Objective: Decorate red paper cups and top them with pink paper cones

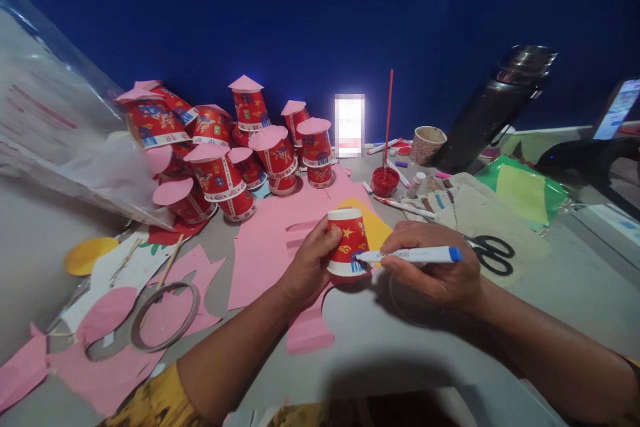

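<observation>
My left hand (pixel 314 259) grips a red paper cup (pixel 346 237) by its side, the thumb across its front. The cup is held a little above the table with its white-edged base up, and it carries gold star prints and blue marks near the lower rim. Closed around a white marker with a blue end (pixel 420 254), my right hand (pixel 437 263) holds the pen tip against the blue marks. Pink paper (pixel 310 330) with cut edges lies under and beside the cup, with a yellow sheet (pixel 376 227) behind it.
Several red cups with pink paper tops (pixel 215 170) are stacked at the back left. A tape roll (pixel 194 327) lies on pink scraps. Black-handled scissors (pixel 495 255), a small red pot (pixel 385 181), a paper cup (pixel 429 145) and a dark flask (pixel 493 107) stand or lie rightward.
</observation>
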Motion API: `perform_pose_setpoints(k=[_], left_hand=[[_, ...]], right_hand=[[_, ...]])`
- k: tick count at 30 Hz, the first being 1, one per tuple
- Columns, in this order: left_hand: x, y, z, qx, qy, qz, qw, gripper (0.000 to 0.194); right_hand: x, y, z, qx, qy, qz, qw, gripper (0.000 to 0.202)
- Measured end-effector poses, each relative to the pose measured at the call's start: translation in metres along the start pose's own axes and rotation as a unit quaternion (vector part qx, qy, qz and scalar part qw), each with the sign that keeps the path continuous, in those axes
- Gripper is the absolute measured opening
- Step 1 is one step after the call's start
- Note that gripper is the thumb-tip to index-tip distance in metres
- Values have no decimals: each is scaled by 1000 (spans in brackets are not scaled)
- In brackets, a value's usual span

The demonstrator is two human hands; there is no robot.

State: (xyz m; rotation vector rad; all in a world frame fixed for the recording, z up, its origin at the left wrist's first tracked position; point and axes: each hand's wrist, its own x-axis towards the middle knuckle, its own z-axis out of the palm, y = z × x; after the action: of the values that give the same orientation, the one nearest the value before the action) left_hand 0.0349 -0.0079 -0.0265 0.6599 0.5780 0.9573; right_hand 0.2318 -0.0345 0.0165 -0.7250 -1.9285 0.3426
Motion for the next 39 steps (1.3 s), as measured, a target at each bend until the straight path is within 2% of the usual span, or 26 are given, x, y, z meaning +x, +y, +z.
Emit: perform_pose_setpoints(k=[14,17,23,26,32,35,39], left_hand=[[-1,0,2,3,4,-1,1000,51],[0,0,2,-2,0,-1,1000,49],[0,2,1,-17,24,-16,999,51],[0,3,0,-29,55,-33,997,49],[0,7,-1,-72,122,-51,989,45],[-1,8,-1,-79,122,-53,988,46],[-1,8,0,-75,115,-47,989,45]], right_hand=[[-2,2,0,18,19,46,999,9],[-3,0,0,29,5,67,997,10],[-3,-2,-3,80,97,171,977,10],[-4,5,-5,161,109,239,951,13],[-1,27,-3,315,165,359,863,34],[2,34,0,355,186,393,828,39],[2,39,5,393,183,420,798,39]])
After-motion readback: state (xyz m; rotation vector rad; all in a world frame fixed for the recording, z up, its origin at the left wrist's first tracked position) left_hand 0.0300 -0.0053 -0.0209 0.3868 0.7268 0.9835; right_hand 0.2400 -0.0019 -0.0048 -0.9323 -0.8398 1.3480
